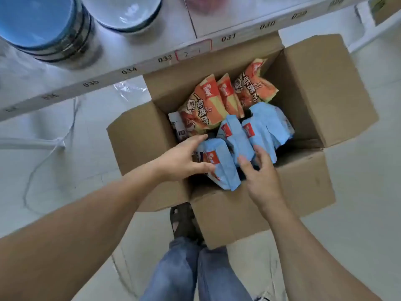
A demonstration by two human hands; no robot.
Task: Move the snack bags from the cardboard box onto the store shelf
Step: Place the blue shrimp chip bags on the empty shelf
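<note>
The left hand [184, 159] is reaching into the cardboard box [325, 90], its fingers [195, 140] spread and curling round the nearest blue snack bag [219, 170], thumb lying across the bag's front. The right hand [260, 172] is coming in from the other side, fingers loosely parted and touching the middle blue snack bag [235, 137] without clearly closing on it. Both bare forearms are stretching down from the lower corners.

The box is sitting open on the floor, flaps folded outward, just below the store shelf [130, 66]. Inside, three blue bags are standing toward the near side and orange snack bags [206, 105] are leaning at the far side. Stacked bowls [43, 25] are sitting on the shelf.
</note>
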